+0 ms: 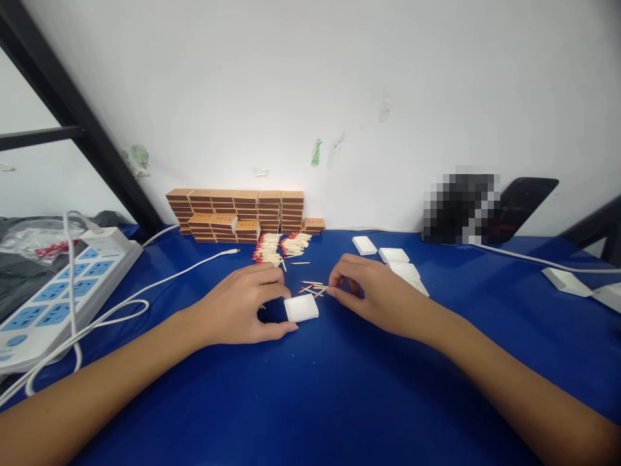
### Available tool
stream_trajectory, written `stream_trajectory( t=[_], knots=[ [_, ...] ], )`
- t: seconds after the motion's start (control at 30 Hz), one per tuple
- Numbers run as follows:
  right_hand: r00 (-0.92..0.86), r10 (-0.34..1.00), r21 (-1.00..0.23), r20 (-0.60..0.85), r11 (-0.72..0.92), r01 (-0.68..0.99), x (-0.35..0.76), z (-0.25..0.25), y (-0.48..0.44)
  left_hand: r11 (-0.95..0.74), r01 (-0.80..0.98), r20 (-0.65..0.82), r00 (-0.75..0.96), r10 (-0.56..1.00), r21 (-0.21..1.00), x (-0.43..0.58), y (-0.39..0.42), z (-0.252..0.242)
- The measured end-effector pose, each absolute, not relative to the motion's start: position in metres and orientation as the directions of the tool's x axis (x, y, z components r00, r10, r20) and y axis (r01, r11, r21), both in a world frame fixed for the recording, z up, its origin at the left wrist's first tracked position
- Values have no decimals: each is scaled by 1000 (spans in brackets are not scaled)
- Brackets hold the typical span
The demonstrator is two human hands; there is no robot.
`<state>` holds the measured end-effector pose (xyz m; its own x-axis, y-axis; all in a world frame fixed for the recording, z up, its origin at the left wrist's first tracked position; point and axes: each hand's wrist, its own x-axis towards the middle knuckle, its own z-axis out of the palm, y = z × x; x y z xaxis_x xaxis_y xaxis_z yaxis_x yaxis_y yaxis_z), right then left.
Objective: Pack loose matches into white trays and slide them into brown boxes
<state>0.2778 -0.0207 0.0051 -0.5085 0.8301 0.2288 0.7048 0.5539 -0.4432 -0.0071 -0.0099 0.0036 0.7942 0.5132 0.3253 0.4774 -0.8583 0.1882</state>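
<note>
A small white matchbox tray (301, 308) lies on the blue table at the middle. My left hand (247, 304) holds it at its left end, thumb at the near side and fingers at the far side. Just beyond the tray a few loose matches (313, 285) with red heads lie crosswise. My right hand (361, 288) pinches the pale end of a match (320, 292) between thumb and forefinger, right of the tray. Two heaps of matches (266, 248) sit farther back, with a single match (299, 263) lying near them. Part of my left palm's underside is hidden.
Stacked matchboxes (242, 204) line the wall at the back. Several white trays (394, 255) lie behind my right hand. A power strip (72, 291) and white cables (136, 298) occupy the left. A dark phone-like device (526, 207) leans on the wall at right, beside a blurred-out patch.
</note>
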Motion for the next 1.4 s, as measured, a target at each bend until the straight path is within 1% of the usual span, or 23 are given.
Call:
stream_trajectory(
  t=[0.1, 0.23, 0.3, 0.4, 0.5, 0.63, 0.7, 0.83, 1.0, 1.1, 1.17, 1.33, 1.4],
  knots=[
    [-517, 832, -423, 202, 550, 720, 280, 10, -22, -867, 466, 335, 800, 498, 176, -7, -11, 5],
    [-518, 852, -368, 80, 508, 779, 287, 15, -21, -875, 459, 345, 805, 483, 153, -7, -12, 6],
    [-510, 859, -353, 54, 494, 795, 289, 18, -20, -877, 455, 348, 806, 479, 155, -7, -12, 6],
    [-496, 865, -383, 81, 486, 785, 289, 21, -20, -883, 447, 362, 807, 467, 144, -7, -11, 5],
    [-492, 863, -452, 113, 486, 748, 285, 18, -21, -886, 443, 369, 807, 462, 140, -7, -12, 5],
    [-512, 854, -532, 89, 475, 701, 279, 8, -21, -885, 439, 364, 808, 463, 152, -6, -12, 6],
    [-518, 853, -539, 71, 469, 699, 278, 4, -20, -887, 437, 367, 809, 459, 147, -6, -12, 6],
    [-502, 862, -512, 71, 463, 723, 280, 2, -17, -891, 433, 377, 809, 451, 136, -6, -12, 7],
    [-498, 867, -526, 15, 430, 734, 282, 3, -18, -874, 438, 343, 804, 485, 208, -7, -13, 9],
    [-508, 862, -517, -9, 430, 740, 283, 6, -19, -868, 441, 339, 800, 496, 230, -7, -13, 10],
    [-507, 862, -501, 9, 443, 744, 284, 10, -20, -868, 442, 337, 800, 496, 228, -7, -13, 10],
    [-482, 859, -499, 171, 498, 710, 278, 17, -27, -876, 443, 362, 798, 481, 188, -6, -12, 8],
    [-505, 842, -496, 193, 527, 690, 271, 15, -34, -880, 437, 369, 799, 474, 184, -5, -12, 7]
  ],
)
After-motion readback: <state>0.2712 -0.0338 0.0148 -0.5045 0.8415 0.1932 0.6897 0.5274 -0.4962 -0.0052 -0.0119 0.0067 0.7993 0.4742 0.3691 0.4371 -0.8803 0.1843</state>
